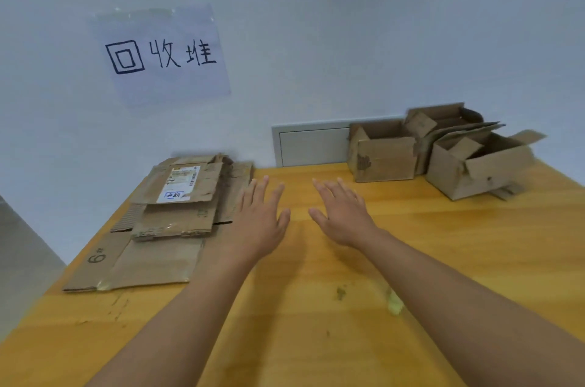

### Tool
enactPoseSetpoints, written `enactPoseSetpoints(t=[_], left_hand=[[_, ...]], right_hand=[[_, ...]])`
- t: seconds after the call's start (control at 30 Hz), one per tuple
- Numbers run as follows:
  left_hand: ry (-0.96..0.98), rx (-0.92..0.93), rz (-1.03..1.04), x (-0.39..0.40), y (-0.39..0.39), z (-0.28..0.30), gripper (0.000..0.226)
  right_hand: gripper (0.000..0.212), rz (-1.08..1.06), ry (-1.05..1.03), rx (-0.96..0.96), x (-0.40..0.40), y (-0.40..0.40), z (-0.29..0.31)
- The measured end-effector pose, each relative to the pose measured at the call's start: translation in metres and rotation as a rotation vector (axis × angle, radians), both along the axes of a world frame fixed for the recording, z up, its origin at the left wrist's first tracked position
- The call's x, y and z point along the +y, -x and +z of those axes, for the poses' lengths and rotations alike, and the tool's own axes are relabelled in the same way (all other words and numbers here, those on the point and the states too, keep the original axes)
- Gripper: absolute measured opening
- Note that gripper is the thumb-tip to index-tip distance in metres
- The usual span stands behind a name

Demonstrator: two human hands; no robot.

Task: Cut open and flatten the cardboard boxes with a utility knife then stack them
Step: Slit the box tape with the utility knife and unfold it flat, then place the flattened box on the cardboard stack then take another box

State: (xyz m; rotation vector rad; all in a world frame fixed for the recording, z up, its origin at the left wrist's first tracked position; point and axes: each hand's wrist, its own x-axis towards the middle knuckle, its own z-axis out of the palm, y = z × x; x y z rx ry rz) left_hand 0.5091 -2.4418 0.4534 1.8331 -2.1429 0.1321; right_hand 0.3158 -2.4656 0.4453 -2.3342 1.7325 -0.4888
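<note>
— What sits at the far left?

— A stack of flattened cardboard [164, 222] lies on the left part of the wooden table [411, 260], reaching back to the wall. The bottom sheet is the widest and carries a printed "6" near its front left corner. Smaller flattened pieces lie on top, and the uppermost one bears a white shipping label [180, 183]. The edges look worn and torn in places.

— And the hands?

— Both reach forward over the middle of the table, palms down, holding nothing. The left hand [259, 215] has its fingers straight and slightly spread, just beside the right edge of the stack; I cannot tell whether it touches the cardboard. The right hand [343, 212] is likewise flat with fingers spread, near the left one but apart from it.

— What is on the right?

— Three cardboard boxes not yet flattened stand at the back right of the table. The left box [383, 160] stands with its top open. The rear box [440, 120] is behind it against the wall, flaps up. The right box [474, 168] is nearest the table's edge, flaps splayed and its surface scuffed.

— The surface and the room?

— The table is yellowish wood with scratches and a pale smear near the right forearm. The wall is pale. A paper sign [161, 54] with handwritten characters is taped above the stack, and a white panel [311, 146] is set in the wall behind the table.
</note>
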Motion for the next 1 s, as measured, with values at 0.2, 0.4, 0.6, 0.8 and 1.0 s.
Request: enactPoseSetpoints(t=[0.2,0.4,0.6,0.8,1.0], left_hand=[[-0.006,-0.020,-0.100,0.000,0.085,-0.003,0.059],[-0.042,-0.002,-0.166,-0.011,0.150,-0.016,0.059],[-0.096,0.064,-0.173,-0.044,0.182,-0.030,0.061],[-0.159,0.122,-0.179,-0.100,0.193,-0.041,0.062],[-0.304,0.167,-0.179,-0.151,0.202,-0.052,0.056]], right_hand=[[0.066,-0.108,0.014,-0.013,0.017,0.086,-0.003],[0.067,-0.222,-0.026,0.000,0.021,0.155,-0.020],[0.067,-0.303,-0.060,-0.048,-0.007,0.186,-0.033],[0.065,-0.373,-0.143,-0.231,-0.068,0.191,-0.038],[0.058,-0.407,-0.226,-0.331,-0.115,0.193,-0.043]])
